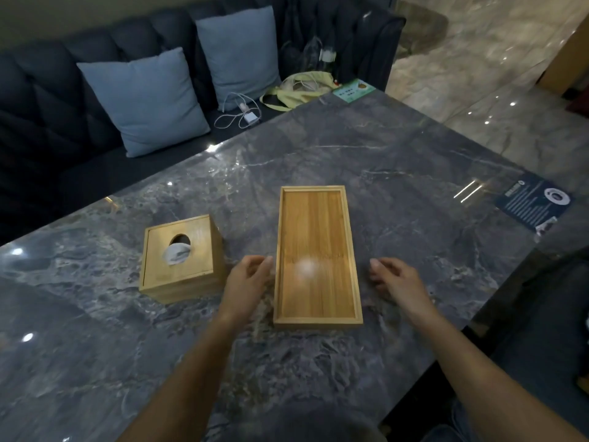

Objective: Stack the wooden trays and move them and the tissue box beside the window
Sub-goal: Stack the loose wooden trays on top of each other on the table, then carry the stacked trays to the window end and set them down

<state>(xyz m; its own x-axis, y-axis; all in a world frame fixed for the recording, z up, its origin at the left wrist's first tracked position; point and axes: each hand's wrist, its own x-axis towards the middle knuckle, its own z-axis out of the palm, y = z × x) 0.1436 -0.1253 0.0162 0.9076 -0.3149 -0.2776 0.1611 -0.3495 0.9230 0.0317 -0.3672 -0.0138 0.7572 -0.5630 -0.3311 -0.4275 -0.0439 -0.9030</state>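
Note:
Long wooden trays (317, 224) lie stacked flush on the dark marble table (398, 173), a second rim showing at the far end. A square wooden tissue box (181, 261), with a white tissue poking from its round hole, stands to their left. My left hand (247, 282) hovers at the stack's left side, fingers apart, holding nothing. My right hand (395, 280) hovers a little off the right side, fingers curled loosely and apart from the wood.
A dark sofa (47, 100) with two blue cushions (145, 100) runs behind the table, with a charger and cable (243, 114) and a yellow-green bag (299, 89) on the seat. A green card (353, 90) and a dark leaflet (534, 205) lie on the table.

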